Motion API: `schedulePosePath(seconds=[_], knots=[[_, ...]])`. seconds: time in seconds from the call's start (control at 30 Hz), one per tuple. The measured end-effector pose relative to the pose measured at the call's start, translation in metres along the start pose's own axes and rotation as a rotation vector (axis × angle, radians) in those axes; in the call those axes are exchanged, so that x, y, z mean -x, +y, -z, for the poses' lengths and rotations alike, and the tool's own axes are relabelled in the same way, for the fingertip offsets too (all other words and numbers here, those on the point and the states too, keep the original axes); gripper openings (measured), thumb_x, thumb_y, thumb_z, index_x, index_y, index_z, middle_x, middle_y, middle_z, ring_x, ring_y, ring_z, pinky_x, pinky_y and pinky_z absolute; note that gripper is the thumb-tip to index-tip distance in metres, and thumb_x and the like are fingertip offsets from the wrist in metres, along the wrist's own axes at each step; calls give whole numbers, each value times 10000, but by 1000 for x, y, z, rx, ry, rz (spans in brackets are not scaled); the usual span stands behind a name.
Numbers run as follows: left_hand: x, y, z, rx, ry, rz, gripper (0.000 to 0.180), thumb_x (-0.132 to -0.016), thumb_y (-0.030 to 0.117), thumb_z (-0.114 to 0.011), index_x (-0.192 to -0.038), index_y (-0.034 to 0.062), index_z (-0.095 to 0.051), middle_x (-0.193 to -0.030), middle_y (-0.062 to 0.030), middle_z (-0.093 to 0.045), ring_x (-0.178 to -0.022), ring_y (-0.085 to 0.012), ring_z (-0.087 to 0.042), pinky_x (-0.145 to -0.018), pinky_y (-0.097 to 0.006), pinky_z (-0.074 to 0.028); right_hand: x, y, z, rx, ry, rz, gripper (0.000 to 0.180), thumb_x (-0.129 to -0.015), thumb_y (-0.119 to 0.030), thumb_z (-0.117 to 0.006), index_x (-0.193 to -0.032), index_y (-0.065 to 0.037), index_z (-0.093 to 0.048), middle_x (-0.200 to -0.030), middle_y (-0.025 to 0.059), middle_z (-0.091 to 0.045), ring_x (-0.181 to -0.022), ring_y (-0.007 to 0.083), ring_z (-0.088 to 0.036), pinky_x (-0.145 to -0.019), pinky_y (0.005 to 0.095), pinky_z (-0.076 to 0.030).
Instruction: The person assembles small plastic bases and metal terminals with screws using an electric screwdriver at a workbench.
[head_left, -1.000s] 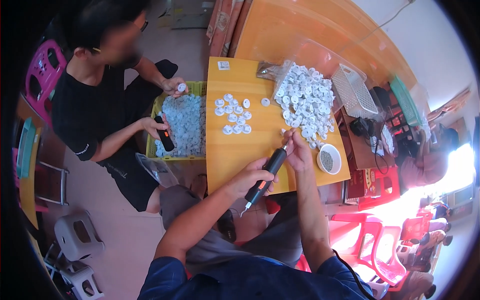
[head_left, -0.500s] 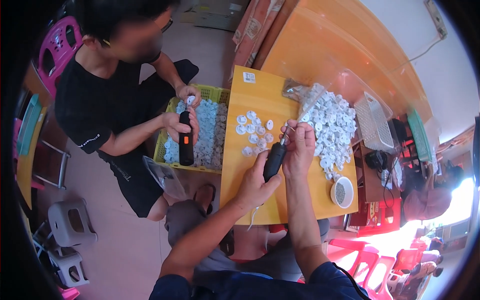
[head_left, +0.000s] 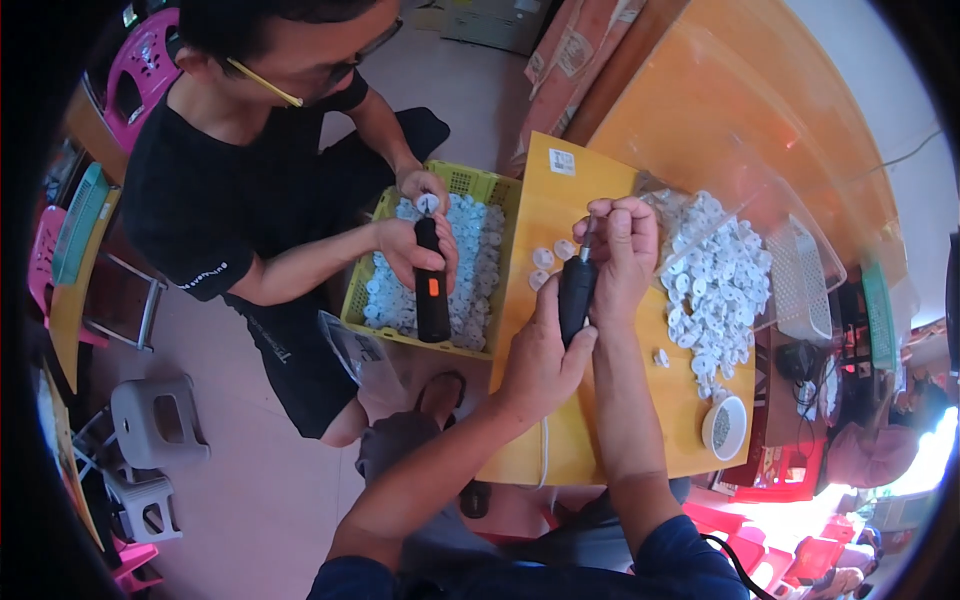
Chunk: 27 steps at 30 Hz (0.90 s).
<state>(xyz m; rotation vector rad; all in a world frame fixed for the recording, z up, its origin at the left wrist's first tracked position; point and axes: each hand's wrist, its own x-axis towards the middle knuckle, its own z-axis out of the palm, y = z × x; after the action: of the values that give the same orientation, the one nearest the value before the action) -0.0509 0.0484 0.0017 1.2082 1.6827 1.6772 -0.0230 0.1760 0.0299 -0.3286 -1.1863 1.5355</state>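
Note:
My left hand [head_left: 545,355] is wrapped around a black electric screwdriver [head_left: 576,300], its metal bit aimed away from me. Around the tip of the bit, the fingers of my right hand [head_left: 625,250] are pinched together; what they hold is mostly hidden. Just left of the bit, a few loose round white plastic parts [head_left: 542,258] lie on the yellow table [head_left: 530,440]. A large pile of similar white parts [head_left: 715,290] spills from a clear bag right of my right hand. One single part [head_left: 661,357] lies beside my right forearm.
A white bowl [head_left: 724,428] of small grey pieces stands at the table's near right. On the left, a co-worker holds another black screwdriver [head_left: 431,290] against a white part over a yellow crate [head_left: 450,345] of parts. Grey stools [head_left: 160,420] stand on the floor.
The whole view has shifted, so the table sits further right. My hands and screwdriver have moved left and slightly away over the table, now covering some of the loose white parts.

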Motion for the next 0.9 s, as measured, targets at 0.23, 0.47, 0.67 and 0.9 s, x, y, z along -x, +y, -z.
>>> schedulePosePath(seconds=[0.23, 0.47, 0.67, 0.9], knots=[[-13, -8, 6, 77, 98, -147, 701, -911, 139, -629, -1498, 13, -266, -1234, -310, -590, -1114, -463, -620, -942, -460, -502, -17, -2, -30, 8, -70, 132, 119, -1044, -174, -545, -1091, -65, -538, -987, 101, -657, -787, 150, -604, -740, 306, -544], [-15, -17, -8, 377, 13, 178, 656, -906, 114, -596, -1473, 5, -284, -1186, -264, -605, -1056, -384, -644, -926, -433, -499, -20, 8, -17, 147, -60, 61, 150, -1042, -205, -559, -1057, -56, -550, -963, 74, -667, -778, 125, -608, -712, 270, -531], [-14, -13, -9, 483, 15, 205, 595, -899, 41, -580, -1435, 23, -321, -1025, -107, -575, -844, -174, -585, -752, -311, -489, -20, 3, -23, 180, -38, -96, 138, -1042, -204, -558, -1064, -67, -563, -988, 70, -677, -797, 128, -617, -725, 263, -520], [-15, -12, -13, 436, 8, 143, 518, -903, -4, -555, -1385, 28, -366, -961, -18, -528, -744, -54, -527, -630, -227, -463, -22, 4, -14, 201, -133, -30, 112, -1036, -173, -568, -1068, -66, -575, -1021, 56, -673, -789, 100, -597, -748, 253, -523]])
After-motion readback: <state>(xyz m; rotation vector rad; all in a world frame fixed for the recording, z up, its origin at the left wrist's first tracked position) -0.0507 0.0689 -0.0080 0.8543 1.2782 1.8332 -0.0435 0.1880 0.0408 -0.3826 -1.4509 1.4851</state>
